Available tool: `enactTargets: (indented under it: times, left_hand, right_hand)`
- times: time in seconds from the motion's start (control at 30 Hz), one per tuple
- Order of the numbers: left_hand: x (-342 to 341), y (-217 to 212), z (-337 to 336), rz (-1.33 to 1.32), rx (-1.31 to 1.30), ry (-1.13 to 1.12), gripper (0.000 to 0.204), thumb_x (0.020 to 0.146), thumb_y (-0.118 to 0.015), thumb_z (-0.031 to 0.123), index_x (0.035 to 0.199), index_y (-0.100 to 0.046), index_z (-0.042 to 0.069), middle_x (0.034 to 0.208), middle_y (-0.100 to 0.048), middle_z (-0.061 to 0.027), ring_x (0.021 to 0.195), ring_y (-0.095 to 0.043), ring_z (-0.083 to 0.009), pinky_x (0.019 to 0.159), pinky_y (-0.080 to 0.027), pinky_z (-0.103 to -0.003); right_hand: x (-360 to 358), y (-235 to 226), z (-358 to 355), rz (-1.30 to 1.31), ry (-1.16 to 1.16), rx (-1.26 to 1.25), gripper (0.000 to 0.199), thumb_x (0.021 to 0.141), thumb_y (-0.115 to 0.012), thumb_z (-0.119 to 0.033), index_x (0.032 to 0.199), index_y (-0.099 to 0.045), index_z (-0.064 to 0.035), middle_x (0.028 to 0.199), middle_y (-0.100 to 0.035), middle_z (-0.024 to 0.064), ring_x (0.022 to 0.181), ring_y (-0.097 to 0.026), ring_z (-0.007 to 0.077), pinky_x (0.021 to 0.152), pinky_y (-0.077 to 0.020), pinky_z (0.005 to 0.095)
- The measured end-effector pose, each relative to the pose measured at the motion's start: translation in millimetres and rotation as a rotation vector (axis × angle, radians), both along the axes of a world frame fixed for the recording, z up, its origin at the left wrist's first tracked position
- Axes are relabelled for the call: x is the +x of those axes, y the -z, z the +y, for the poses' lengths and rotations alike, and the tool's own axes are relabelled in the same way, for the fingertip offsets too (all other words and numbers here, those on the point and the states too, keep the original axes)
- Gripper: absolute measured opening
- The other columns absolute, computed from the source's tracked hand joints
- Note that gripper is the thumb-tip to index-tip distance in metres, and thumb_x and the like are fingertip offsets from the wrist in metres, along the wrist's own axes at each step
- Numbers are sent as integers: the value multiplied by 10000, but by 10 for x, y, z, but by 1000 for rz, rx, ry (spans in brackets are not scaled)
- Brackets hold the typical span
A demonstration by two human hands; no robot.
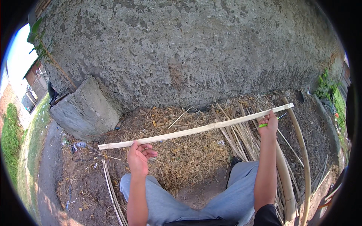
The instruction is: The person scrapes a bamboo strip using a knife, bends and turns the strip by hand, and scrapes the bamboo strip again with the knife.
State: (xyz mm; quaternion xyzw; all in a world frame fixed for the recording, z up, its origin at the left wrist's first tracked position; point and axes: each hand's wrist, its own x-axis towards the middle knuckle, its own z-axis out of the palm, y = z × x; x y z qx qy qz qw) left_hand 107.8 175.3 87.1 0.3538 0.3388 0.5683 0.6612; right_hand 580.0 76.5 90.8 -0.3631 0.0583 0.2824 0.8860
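Observation:
A long, pale split bamboo strip spans the space in front of me, its right end higher in the picture than its left. My left hand pinches it near the left end, the other fingers loosely curled. Toward the other end, my right hand grips the strip. In that same hand is a tool with a bright green handle. A thin blade or shaft sticks out past the fingers; its exact kind is partly hidden.
Split bamboo strips and thick bamboo poles lie on the right. More strips lie at lower left. Shavings cover the ground before my knees. A rough wall rises ahead, with a concrete block at its left.

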Motion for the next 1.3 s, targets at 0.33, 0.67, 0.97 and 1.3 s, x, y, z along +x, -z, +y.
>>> enactTargets:
  times: [0.33,0.67,0.97,1.3]
  left_hand:
    - [67,-20,-39,129,118,-12,334,940,-594,98,1245,-514,-13,1006,-649,-125,716,-670,-212,602,-584,-319]
    - [43,72,-5,-54,364,-30,457,864,-721,134,1269,-534,32,1168,-652,-148,762,-700,-244,609,-601,-346]
    - [58,114,21,-22,423,-149,296,854,-741,148,1093,-615,27,1026,-692,-164,820,-699,-245,631,-607,-362]
    - [87,15,-21,13,303,-235,250,888,-714,162,1056,-596,20,965,-694,-145,803,-704,-235,646,-588,-323]
  right_hand:
    - [-30,-4,-1,0,9,4,238,1003,-524,-277,800,-474,-162,629,-392,-72,463,-300,48,423,-256,218]
    - [-75,-44,-15,9,74,-9,175,981,-560,-280,867,-516,-154,688,-444,-67,460,-297,47,416,-257,222]
    - [-68,10,6,-7,65,-20,147,972,-569,-262,876,-523,-161,701,-456,-69,459,-305,45,403,-261,227]
    - [-172,-19,52,-9,48,-32,173,918,-658,-275,1043,-612,-165,726,-452,-81,484,-301,38,417,-275,211]
